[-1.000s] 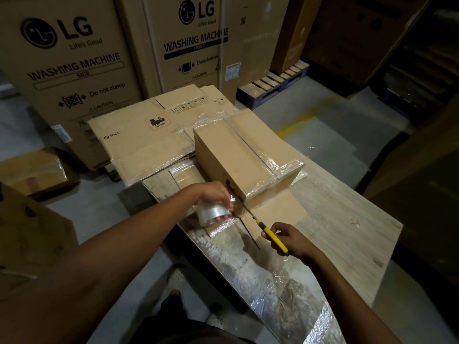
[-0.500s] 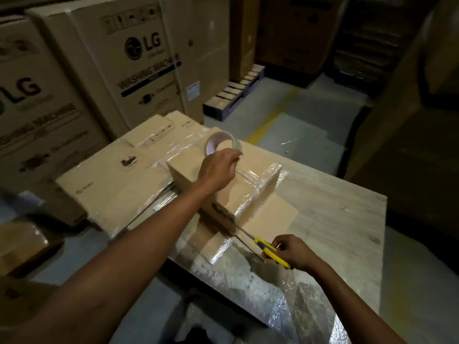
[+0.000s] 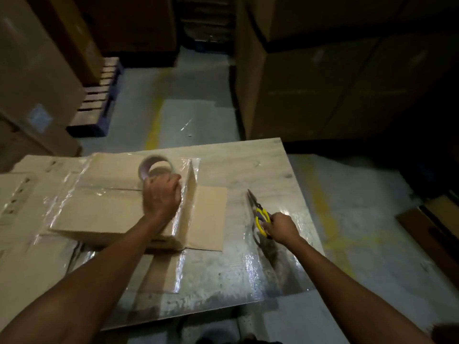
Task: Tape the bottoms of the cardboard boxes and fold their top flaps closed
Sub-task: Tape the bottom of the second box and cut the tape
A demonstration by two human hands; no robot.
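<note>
Far left of the frame there's a pile of flattened cartons point(image 3: 22, 207) hanging off the desk point(image 3: 260, 165). It's too blurry to count the sheets. Up in the upper left corner stand big brown cartons point(image 3: 32, 70), with one pallet point(image 3: 99, 100) on the floor just beside them.

Moving in, there's exactly one made-up cardboard box point(image 3: 99, 209) on the desk, left of centre, and its top face is shiny with clear tape. One flap point(image 3: 211, 217) lies spread flat on the desk, touching the box's right side.

Sitting at the right end of the box top is the left hand point(image 3: 161, 194), fingers curled round the one tape roll point(image 3: 155, 167). The roll stands on edge with its hole facing us, poking out above the knuckles.

Right of the flap there's a bare strip of desk, then one pair of scissors point(image 3: 259, 214) with yellow handles. The blades are together and point toward the top of the frame. The right hand point(image 3: 283, 228) is clamped on the handles, low over the desk. Can't tell if the tips actually touch the wood. The lower half of the desk is glossy, like film is stuck over it.

Upper right is more dark stacked cartons point(image 3: 335, 83), too dim to count. On the far right edge there's one more brown carton point(image 3: 432, 227) on the floor.
</note>
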